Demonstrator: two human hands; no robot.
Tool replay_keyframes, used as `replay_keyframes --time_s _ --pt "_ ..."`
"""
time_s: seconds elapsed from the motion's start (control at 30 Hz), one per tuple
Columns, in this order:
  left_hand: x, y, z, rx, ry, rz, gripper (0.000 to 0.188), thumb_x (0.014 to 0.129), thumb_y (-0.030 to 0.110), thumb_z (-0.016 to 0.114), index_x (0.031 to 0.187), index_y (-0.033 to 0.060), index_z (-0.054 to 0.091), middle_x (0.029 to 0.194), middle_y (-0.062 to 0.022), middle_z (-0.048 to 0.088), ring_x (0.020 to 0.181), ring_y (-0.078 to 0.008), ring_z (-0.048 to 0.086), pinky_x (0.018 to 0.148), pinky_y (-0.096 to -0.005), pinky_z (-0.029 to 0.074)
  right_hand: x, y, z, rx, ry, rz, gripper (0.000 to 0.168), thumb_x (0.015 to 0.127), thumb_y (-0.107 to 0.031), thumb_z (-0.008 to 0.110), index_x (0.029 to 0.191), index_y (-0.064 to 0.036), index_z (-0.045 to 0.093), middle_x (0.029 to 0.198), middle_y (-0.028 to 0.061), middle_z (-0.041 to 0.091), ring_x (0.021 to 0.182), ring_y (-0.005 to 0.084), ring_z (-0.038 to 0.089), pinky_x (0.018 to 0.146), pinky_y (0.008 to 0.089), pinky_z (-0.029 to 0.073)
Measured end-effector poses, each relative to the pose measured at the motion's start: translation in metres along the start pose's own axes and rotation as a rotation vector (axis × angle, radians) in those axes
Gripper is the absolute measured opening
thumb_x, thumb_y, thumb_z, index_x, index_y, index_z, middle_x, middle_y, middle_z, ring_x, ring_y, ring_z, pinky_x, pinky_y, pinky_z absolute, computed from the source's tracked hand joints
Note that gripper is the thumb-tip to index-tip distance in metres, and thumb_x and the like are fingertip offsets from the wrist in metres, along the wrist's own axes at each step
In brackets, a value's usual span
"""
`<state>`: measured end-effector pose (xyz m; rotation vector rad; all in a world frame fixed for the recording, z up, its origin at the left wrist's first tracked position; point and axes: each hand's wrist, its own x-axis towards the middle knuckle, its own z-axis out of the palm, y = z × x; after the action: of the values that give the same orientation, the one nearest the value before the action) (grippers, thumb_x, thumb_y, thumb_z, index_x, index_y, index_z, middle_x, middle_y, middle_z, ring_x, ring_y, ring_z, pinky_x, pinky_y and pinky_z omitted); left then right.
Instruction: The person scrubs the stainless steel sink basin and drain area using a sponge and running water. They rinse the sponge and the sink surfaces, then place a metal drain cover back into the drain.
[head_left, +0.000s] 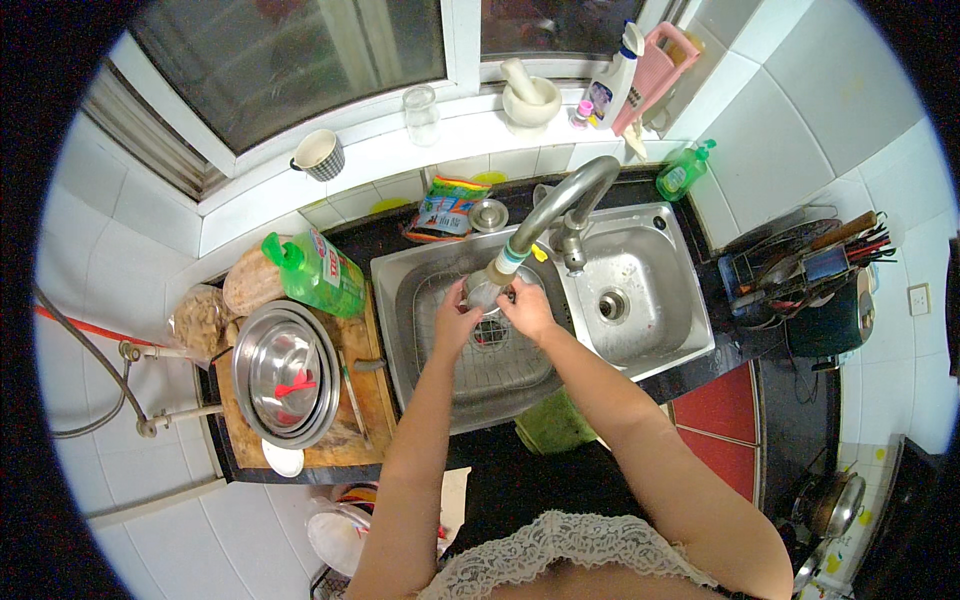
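Beneath the spout of the metal faucet (570, 191), a small clear vessel (484, 294), apparently a glass or cup, is held over the large left basin (420, 360) of a steel double sink. My left hand (454, 321) grips its left side. At its right side are the bent fingers of my right hand (529, 309), also holding it. The spout's end and my fingers hide part of the vessel. A wire rack (517, 369) lines the basin floor below, and the drain shows under my hands.
Nested steel bowls (330, 405) with red spoons stand left on a wooden cutting board (244, 442), beside a knife and a green detergent jug (330, 277). A green cloth (555, 424) hangs at the sink's front. The mortar (529, 112) and spray bottle (611, 86) stand on the windowsill.
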<state>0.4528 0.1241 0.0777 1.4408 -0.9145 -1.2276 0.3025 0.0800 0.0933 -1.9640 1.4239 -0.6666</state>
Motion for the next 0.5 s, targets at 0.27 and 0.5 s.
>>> replay_keyframes --time_s 0.27,0.5 --pt "-0.005 0.014 0.013 0.242 0.028 0.119 0.056 0.068 -0.005 0.056 0.122 0.0065 0.047 0.107 -0.0102 0.059 0.085 -0.0174 0.060 0.074 -0.0271 0.047 -0.005 0.016 -0.008 -0.125 0.127 -0.233 0.049 0.066 -0.003 0.059 0.113 -0.010 0.044 0.094 0.0149 0.059 0.085 0.0362 0.056 0.073 0.0412 0.048" --pt "0.006 -0.016 0.009 0.230 0.161 0.202 0.048 0.071 -0.007 0.050 0.118 0.0061 0.051 0.101 -0.0140 0.061 0.091 -0.0186 0.060 0.076 -0.0273 0.047 0.001 0.001 -0.003 0.051 0.204 -0.132 0.049 0.064 0.007 0.052 0.110 -0.007 0.044 0.091 0.0179 0.058 0.083 0.0383 0.056 0.072 0.0426 0.046"
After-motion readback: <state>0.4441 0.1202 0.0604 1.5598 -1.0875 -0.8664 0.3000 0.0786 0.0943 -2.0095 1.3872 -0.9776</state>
